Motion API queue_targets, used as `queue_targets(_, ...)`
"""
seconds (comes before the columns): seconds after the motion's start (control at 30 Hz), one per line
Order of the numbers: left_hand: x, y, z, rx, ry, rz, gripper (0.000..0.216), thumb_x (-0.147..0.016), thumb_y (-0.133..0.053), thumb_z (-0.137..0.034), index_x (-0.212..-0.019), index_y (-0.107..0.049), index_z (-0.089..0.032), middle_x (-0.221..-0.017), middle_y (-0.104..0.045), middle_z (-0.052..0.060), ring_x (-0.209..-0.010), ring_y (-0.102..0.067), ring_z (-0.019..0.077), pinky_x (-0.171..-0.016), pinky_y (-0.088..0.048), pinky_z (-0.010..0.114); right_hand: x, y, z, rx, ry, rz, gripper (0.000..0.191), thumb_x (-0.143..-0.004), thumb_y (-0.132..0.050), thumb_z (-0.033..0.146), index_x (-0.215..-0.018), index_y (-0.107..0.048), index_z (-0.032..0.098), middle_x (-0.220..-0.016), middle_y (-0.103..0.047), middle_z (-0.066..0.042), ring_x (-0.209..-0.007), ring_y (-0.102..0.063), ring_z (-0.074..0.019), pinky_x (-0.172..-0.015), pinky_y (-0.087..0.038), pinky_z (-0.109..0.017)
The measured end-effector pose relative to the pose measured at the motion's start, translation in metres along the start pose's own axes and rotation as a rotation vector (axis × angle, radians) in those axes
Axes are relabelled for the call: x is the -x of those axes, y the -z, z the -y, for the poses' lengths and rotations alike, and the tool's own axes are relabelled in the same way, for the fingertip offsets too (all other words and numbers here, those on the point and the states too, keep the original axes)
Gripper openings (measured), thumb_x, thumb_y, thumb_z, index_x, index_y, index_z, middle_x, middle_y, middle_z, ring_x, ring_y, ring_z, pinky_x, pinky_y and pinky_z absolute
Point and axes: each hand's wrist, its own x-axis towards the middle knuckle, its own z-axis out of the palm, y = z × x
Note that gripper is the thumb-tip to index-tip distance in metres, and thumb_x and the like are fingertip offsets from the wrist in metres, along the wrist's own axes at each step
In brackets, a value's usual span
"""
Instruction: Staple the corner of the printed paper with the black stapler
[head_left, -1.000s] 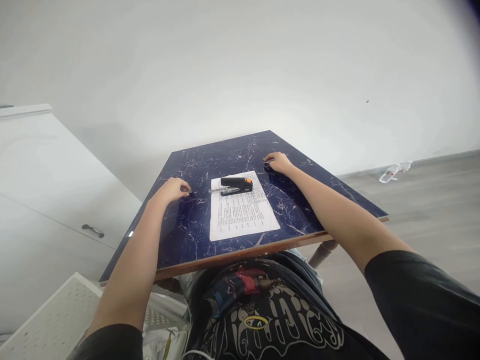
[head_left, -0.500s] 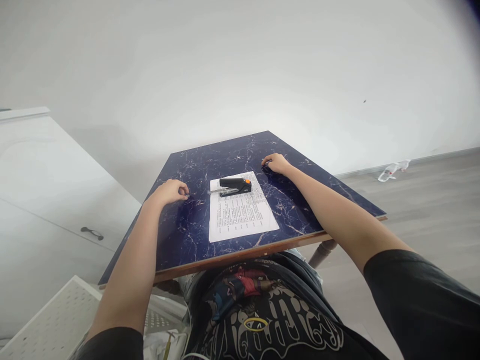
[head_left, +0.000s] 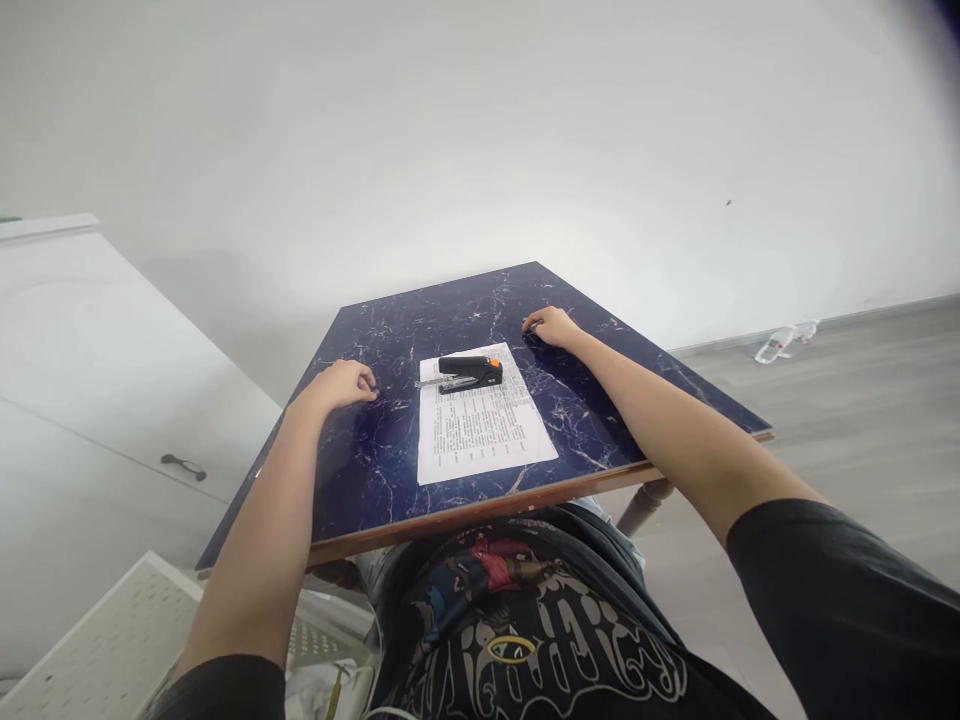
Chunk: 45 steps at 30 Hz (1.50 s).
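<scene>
The stapler point(head_left: 466, 367) looked plastic, the sheet point(head_left: 484, 432) matt paper, the tabletop point(head_left: 367, 470) glossy and smooth with a wooden edge point(head_left: 480, 516), the shirt point(head_left: 525, 605) cloth.

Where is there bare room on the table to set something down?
Beyond the paper, the blue tabletop is bare to its far edge; another bare patch lies between paper and left forearm, nearer than the left hand. Right of the paper, a narrower strip borders the right forearm. Crowded: mid-table, where the stapler rests on the paper.

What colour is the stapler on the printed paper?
The stapler is black with an orange patch; head view.
</scene>
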Motion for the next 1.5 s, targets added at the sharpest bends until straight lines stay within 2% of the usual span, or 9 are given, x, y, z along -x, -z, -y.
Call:
queue_targets(0.13,0.006,0.004,-0.015,0.002,-0.055,-0.061,0.018,-0.074,-0.077,-0.036,-0.088,-0.081,-0.026,-0.097,-0.083,0.005,-0.091,-0.075,0.0278,-0.081,-0.052,0.035,0.002,0.001,0.001,-0.005,-0.002,0.003,0.046,-0.079,-0.057,0.002,-0.108,-0.087,0.021,-0.121,-0.081,-0.005,-0.117,-0.073,-0.0226,-0.100,-0.053,-0.022)
queue_targets(0.27,0.012,0.004,-0.039,0.150,-0.177,-0.164,0.025,-0.080,-0.074,-0.043,-0.095,-0.083,-0.025,-0.094,-0.081,0.006,-0.086,-0.071,0.0246,-0.079,-0.052,0.034,0.001,0.001,0.002,-0.007,-0.009,0.002,0.046,-0.077,-0.059,0.003,-0.108,-0.087,0.021,-0.121,-0.081,-0.004,-0.115,-0.074,-0.0219,-0.101,-0.053,-0.021)
queue_targets(0.4,0.010,-0.008,-0.063,0.280,-0.304,-0.283,0.024,-0.081,-0.073,-0.036,-0.097,-0.081,-0.020,-0.084,-0.076,0.005,-0.076,-0.066,0.0201,-0.075,-0.051,0.032,0.000,0.000,0.001,-0.011,-0.001,0.007,0.046,-0.077,-0.058,0.003,-0.108,-0.087,0.021,-0.120,-0.082,-0.005,-0.117,-0.074,-0.0230,-0.102,-0.053,-0.023)
queue_targets(0.53,0.006,-0.021,-0.078,0.333,-0.380,-0.303,0.018,-0.080,-0.072,-0.028,-0.093,-0.078,-0.018,-0.083,-0.075,0.004,-0.070,-0.062,0.0174,-0.075,-0.051,0.031,0.000,0.000,0.001,-0.016,-0.002,0.011,0.045,-0.078,-0.058,0.002,-0.107,-0.087,0.021,-0.120,-0.082,-0.005,-0.116,-0.074,-0.0225,-0.101,-0.053,-0.022)
queue_targets(0.67,0.002,-0.029,-0.080,0.329,-0.413,-0.276,0.016,-0.079,-0.073,-0.025,-0.093,-0.077,-0.018,-0.084,-0.074,0.004,-0.070,-0.061,0.0167,-0.074,-0.050,0.031,0.001,0.001,0.001,-0.015,-0.008,0.016,0.044,-0.079,-0.058,0.002,-0.107,-0.087,0.021,-0.121,-0.081,-0.004,-0.115,-0.074,-0.0215,-0.099,-0.053,-0.021)
queue_targets(0.87,-0.004,-0.037,-0.075,0.320,-0.413,-0.247,0.017,-0.080,-0.073,-0.029,-0.092,-0.077,-0.018,-0.080,-0.071,0.004,-0.067,-0.058,0.0162,-0.069,-0.046,0.030,0.002,0.001,0.003,-0.007,-0.008,0.018,0.046,-0.079,-0.057,0.002,-0.109,-0.087,0.021,-0.120,-0.082,-0.005,-0.114,-0.074,-0.0221,-0.100,-0.053,-0.022)
queue_targets(1.03,-0.009,-0.042,-0.072,0.329,-0.445,-0.249,0.017,-0.081,-0.073,-0.029,-0.094,-0.077,-0.019,-0.083,-0.072,0.004,-0.068,-0.058,0.0157,-0.071,-0.046,0.030,0.001,0.001,0.002,-0.005,-0.002,0.014,0.045,-0.079,-0.058,0.003,-0.108,-0.087,0.021,-0.120,-0.081,-0.005,-0.115,-0.073,-0.0224,-0.101,-0.053,-0.022)
queue_targets(1.23,-0.011,-0.043,-0.071,0.329,-0.435,-0.248,0.019,-0.082,-0.073,-0.032,-0.096,-0.078,-0.019,-0.083,-0.072,0.004,-0.068,-0.058,0.0163,-0.070,-0.046,0.031,0.000,0.000,0.001,-0.007,0.002,0.010,0.046,-0.077,-0.059,0.004,-0.109,-0.087,0.022,-0.119,-0.082,-0.004,-0.112,-0.074,-0.0220,-0.100,-0.054,-0.022)
queue_targets(1.5,-0.011,-0.042,-0.072,0.354,-0.406,-0.226,0.019,-0.083,-0.074,-0.031,-0.097,-0.078,-0.019,-0.080,-0.071,0.003,-0.069,-0.059,0.0167,-0.072,-0.047,0.031,0.001,0.000,0.002,-0.005,0.009,0.013,0.046,-0.078,-0.058,0.003,-0.109,-0.086,0.022,-0.120,-0.081,-0.004,-0.117,-0.073,-0.0227,-0.104,-0.052,-0.023)
